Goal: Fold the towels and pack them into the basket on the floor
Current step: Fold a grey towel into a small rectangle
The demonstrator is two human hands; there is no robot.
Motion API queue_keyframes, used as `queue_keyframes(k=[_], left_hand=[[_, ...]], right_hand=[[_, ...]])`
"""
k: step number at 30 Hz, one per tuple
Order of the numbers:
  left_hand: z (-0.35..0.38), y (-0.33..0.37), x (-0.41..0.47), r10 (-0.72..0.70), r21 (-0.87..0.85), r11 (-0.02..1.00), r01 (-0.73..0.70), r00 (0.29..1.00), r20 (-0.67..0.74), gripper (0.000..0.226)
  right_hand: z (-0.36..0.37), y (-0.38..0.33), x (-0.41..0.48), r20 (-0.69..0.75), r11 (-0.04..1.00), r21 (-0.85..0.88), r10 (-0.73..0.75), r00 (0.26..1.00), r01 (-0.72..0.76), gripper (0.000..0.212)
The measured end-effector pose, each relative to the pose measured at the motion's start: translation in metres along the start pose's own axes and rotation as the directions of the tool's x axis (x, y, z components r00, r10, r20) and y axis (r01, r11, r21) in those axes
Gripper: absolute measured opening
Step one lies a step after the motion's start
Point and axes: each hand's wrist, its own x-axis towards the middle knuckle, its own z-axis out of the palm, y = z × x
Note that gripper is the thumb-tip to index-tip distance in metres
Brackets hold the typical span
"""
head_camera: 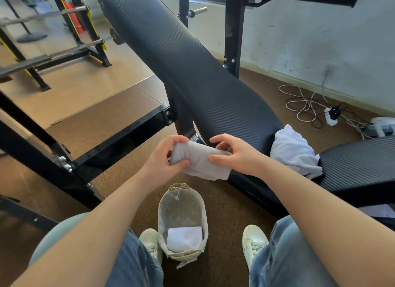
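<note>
Towel of grey cloth, partly rolled, is held at centre frame, clear of the floor. The left hand grips its left end, fingers curled over the top and thumb below. The right hand pinches the right end between thumb and fingers. The basket stands on the floor at lower centre, between the shoes, with a folded white towel inside. A crumpled white towel lies on the bench, right of centre.

No text, label, brand, number or sign can be read anywhere in view.
</note>
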Motion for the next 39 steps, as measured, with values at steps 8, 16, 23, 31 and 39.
queue_keyframes(k=[8,16,23,31,39], left_hand=[[0.001,0.016,-0.016,-0.024,0.169,0.985,0.04,0.995,-0.097,0.072],[0.014,0.027,-0.05,-0.121,0.068,0.987,0.146,0.952,-0.282,0.019],[0.023,0.022,-0.052,-0.408,-0.287,0.88,0.378,0.912,-0.052,0.06],[0.018,-0.011,-0.057,-0.437,0.01,0.898,0.439,0.892,0.114,0.099],[-0.009,-0.067,-0.051,-0.414,0.078,0.905,0.418,0.825,0.385,0.096]], right_hand=[[0.029,-0.016,-0.011,0.066,0.953,-0.303,0.0,0.998,0.02,0.04],[0.071,-0.026,-0.008,-0.25,0.972,-0.196,0.078,0.965,-0.13,0.047],[0.098,-0.026,-0.008,-0.043,0.973,0.176,0.162,0.986,-0.152,0.039],[0.109,-0.006,-0.004,-0.027,0.994,-0.092,0.052,0.998,-0.054,0.039],[0.117,0.014,0.039,0.228,0.993,0.061,0.084,0.97,-0.101,0.08]])
